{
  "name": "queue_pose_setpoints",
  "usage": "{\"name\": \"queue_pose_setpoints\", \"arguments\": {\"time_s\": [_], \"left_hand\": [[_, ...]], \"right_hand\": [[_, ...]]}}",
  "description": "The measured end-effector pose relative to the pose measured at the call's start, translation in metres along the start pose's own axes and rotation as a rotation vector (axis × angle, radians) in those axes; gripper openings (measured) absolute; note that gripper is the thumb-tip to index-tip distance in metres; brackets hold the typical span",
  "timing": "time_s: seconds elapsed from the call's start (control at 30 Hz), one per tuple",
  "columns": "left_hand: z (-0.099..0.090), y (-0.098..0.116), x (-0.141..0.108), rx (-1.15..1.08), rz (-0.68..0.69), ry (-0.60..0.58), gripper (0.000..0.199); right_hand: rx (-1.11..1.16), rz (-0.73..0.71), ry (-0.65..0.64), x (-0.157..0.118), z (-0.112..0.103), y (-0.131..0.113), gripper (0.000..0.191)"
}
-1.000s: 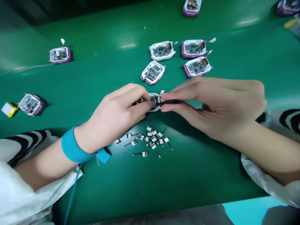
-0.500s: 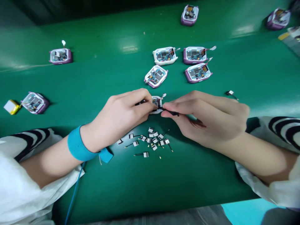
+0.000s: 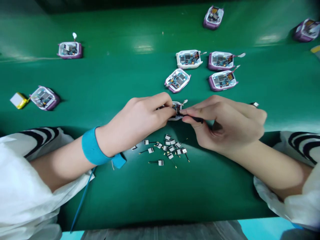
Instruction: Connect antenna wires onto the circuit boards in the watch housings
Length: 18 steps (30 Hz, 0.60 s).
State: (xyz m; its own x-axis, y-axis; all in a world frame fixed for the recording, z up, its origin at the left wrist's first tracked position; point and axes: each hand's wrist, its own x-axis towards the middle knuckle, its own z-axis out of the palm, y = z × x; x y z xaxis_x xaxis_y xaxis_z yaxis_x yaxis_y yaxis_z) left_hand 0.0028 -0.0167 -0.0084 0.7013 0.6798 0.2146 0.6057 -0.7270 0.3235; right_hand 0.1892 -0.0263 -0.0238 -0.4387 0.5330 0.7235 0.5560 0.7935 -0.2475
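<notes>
An opened watch case (image 3: 177,106) with its circuit board showing lies between my two hands, its left part covered by fingers. My left hand (image 3: 150,111), with a blue strap around the wrist, is closed on this case, thumb and forefinger bent over the board. Pinched in my right hand (image 3: 226,121) is a slim black tool (image 3: 197,118), whose tip reaches into the case beside my left fingertips. The exact contact of the tip is hidden. A small white disc on thin wires (image 3: 185,101) sticks out at the case's upper right.
Several small modules with short black leads (image 3: 170,146) lie scattered below my hands. Beyond are more opened watch cases, including a white one (image 3: 189,59) and purple ones (image 3: 222,80). A yellow-edged battery (image 3: 19,100) sits at far left on the green mat (image 3: 150,196).
The view has shifted, so most things on the mat sit farther right in the picture. Both hands stay at the same watch case, with the black tool still at its board.
</notes>
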Motion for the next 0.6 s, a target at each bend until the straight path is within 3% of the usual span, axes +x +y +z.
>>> {"name": "queue_pose_setpoints", "arguments": {"time_s": [0.17, 0.43, 0.6], "left_hand": [[-0.0002, 0.0003, -0.0007, 0.081, 0.028, -0.064, 0.025], [0.0029, -0.0007, -0.0019, 0.142, 0.086, 0.020, 0.023], [0.0026, -0.0024, -0.0022, 0.165, 0.116, 0.027, 0.022]], "right_hand": [[0.018, -0.031, -0.010, 0.0010, 0.0031, 0.0025, 0.018], [0.046, -0.045, -0.008, 0.0046, 0.0078, 0.0017, 0.014], [0.241, 0.129, 0.081, 0.0038, 0.0083, 0.0039, 0.012]]}}
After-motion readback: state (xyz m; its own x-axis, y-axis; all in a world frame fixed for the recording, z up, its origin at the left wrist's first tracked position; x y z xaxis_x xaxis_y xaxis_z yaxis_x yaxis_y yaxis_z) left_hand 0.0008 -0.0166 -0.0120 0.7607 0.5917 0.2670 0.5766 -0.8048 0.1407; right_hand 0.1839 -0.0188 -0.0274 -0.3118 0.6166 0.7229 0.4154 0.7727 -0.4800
